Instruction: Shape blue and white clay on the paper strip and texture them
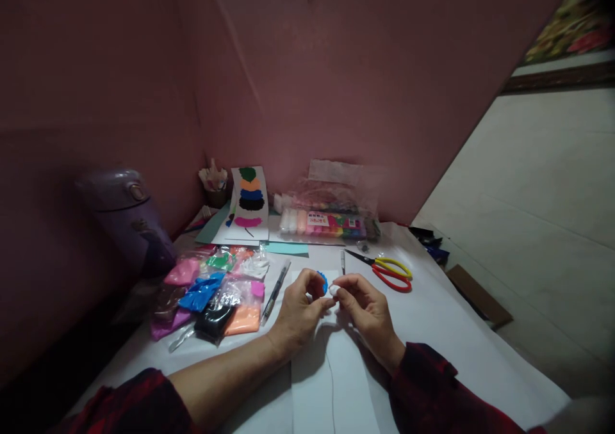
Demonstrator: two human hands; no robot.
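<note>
Between the thumb and fingers of my right hand (369, 307) is a small lump of white modelling clay (334, 289). My left hand (298, 312) is curled closed, its thumb tip close to that lump; whatever it pinches is hidden. Just behind the left fingers shows a ragged-edged blue clay patch (324, 283), and I cannot tell whether it is held or lies on the paper. Both hands are above a white paper sheet (314, 389) with a thin dark line drawn down it.
Bagged coloured clay packs (204, 293) lie left, beside a pen (276, 292). Scissors (384, 271) with red and yellow handles and a slim tool (343, 262) lie beyond my right hand. Behind are a clay multipack (321, 223) and a painted card (250, 197); a purple bottle (127, 223) stands left.
</note>
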